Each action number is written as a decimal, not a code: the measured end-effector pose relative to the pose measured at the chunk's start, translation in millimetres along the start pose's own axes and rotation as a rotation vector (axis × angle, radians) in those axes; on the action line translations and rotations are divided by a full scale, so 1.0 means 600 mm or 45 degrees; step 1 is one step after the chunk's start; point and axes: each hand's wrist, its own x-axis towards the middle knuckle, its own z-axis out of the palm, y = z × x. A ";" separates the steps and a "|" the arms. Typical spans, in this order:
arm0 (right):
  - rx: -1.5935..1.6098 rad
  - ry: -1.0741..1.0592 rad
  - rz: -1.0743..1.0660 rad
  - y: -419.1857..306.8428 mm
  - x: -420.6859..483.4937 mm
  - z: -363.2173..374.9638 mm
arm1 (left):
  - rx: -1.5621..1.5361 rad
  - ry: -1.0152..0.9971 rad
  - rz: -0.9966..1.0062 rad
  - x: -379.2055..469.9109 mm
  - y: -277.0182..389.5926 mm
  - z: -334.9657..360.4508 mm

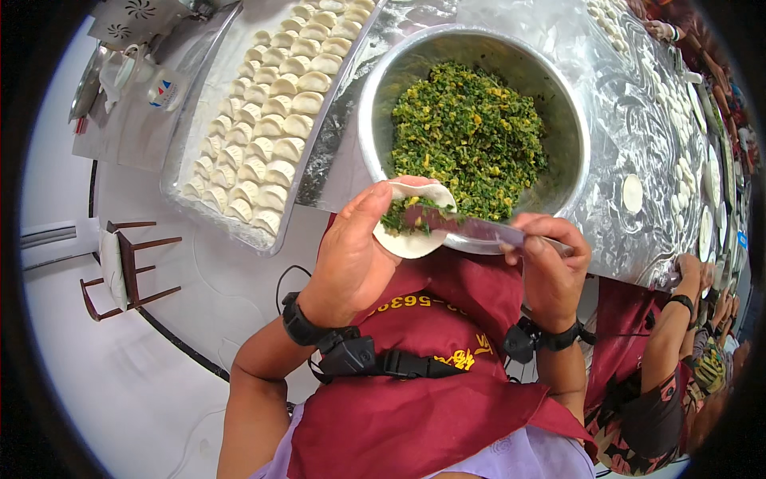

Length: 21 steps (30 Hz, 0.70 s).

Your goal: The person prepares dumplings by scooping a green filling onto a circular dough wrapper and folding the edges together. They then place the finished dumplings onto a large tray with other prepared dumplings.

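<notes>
A round dough wrapper [413, 244] lies cupped in my left hand [356, 257], its edges curling up around a small heap of filling [398, 217]. My right hand [553, 257] grips the end of a flat metal spatula or knife [473, 230]. The blade's far end rests over the filling in the wrapper, with green bits stuck to it. Just beyond both hands stands a large metal bowl [580, 120]. Chopped greens with yellow bits, likely egg, form the filling mix [467, 138] inside it.
Left of the bowl, a clear plastic tray [281, 230] carries rows of folded dumplings [296, 99]. A single wrapper [632, 193] and dough pieces [682, 185] lie on the floured metal table [610, 245]. Co-workers' arms [676, 317] reach in at the right. A chair [128, 269] stands lower left.
</notes>
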 end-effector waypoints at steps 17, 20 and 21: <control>-1.738 -0.598 -0.747 -0.014 0.019 -0.042 | 0.014 0.058 -0.084 0.008 0.020 0.021; -1.709 -0.650 -0.690 -0.019 0.015 -0.027 | 0.034 0.042 -0.100 0.011 0.018 0.022; -1.660 -0.644 -0.653 -0.025 0.015 -0.022 | 0.046 0.042 -0.108 0.010 0.018 0.023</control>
